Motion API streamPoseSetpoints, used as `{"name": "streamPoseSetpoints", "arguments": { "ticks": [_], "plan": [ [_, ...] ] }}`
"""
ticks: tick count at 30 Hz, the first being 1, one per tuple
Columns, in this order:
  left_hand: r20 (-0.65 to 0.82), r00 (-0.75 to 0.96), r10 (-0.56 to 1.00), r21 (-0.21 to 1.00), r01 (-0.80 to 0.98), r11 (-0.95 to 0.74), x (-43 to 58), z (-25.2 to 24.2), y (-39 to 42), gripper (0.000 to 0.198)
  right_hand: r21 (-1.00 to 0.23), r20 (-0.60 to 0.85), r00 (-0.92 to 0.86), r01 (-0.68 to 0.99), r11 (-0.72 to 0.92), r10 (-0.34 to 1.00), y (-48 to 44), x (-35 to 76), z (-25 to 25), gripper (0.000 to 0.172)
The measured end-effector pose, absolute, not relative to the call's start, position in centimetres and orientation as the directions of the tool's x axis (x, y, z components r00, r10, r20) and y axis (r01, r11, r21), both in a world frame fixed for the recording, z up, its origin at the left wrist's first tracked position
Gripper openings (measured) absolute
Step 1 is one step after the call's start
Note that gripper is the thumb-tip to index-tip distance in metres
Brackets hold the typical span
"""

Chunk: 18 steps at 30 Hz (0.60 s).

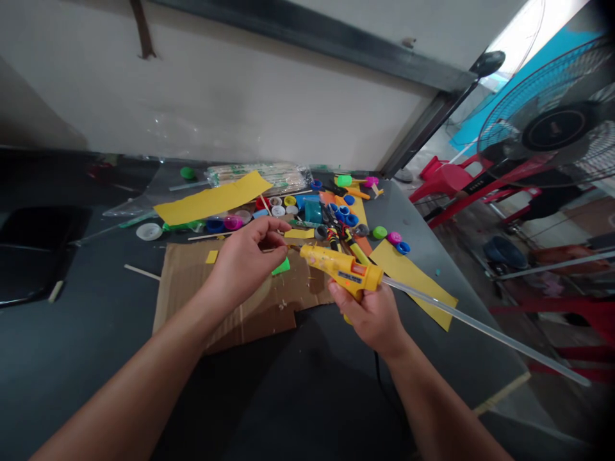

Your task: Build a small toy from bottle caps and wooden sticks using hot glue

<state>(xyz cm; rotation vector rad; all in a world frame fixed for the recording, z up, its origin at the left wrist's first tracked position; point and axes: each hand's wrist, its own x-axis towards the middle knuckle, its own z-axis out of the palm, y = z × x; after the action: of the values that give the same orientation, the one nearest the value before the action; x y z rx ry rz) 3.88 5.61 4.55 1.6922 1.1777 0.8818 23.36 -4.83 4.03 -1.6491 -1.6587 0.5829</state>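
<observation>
My right hand (372, 314) grips a yellow hot glue gun (336, 264) by its handle, the nozzle pointing left. A long clear glue stick (480, 323) sticks out of its back end. Close to the nozzle, the fingertips of my left hand (252, 256) are pinched together; whatever they hold is too small and hidden to name. Both hands are over a piece of brown cardboard (182, 288) lying on the dark table (96, 358). A bright green piece (281, 266) shows just below my left fingertips, and a small yellow square (212, 257) is on the cardboard's left part.
Behind the cardboard lie bottle caps (277, 210), pliers (334, 237), a yellow strip (211, 198) and a bag of wooden sticks (269, 174). Another yellow sheet (413, 282) is at the right. Beyond the table's right edge stand a fan (552, 128) and red chairs (444, 182).
</observation>
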Motion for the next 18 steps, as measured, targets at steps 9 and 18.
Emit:
{"name": "streamPoseSetpoints", "arguments": {
  "ticks": [9,18],
  "plan": [
    [0.074,0.309,0.948,0.922,0.342,-0.183,3.75,4.44,5.59,0.030,-0.705,0.186,0.069,0.704,0.084,0.980,-4.84,23.20,4.07,0.024],
    [0.071,0.307,0.949,0.927,0.331,-0.177,3.74,4.56,5.57,0.029,-0.692,0.200,0.081,0.718,0.082,0.976,-4.72,23.40,3.99,0.024]
  ]
}}
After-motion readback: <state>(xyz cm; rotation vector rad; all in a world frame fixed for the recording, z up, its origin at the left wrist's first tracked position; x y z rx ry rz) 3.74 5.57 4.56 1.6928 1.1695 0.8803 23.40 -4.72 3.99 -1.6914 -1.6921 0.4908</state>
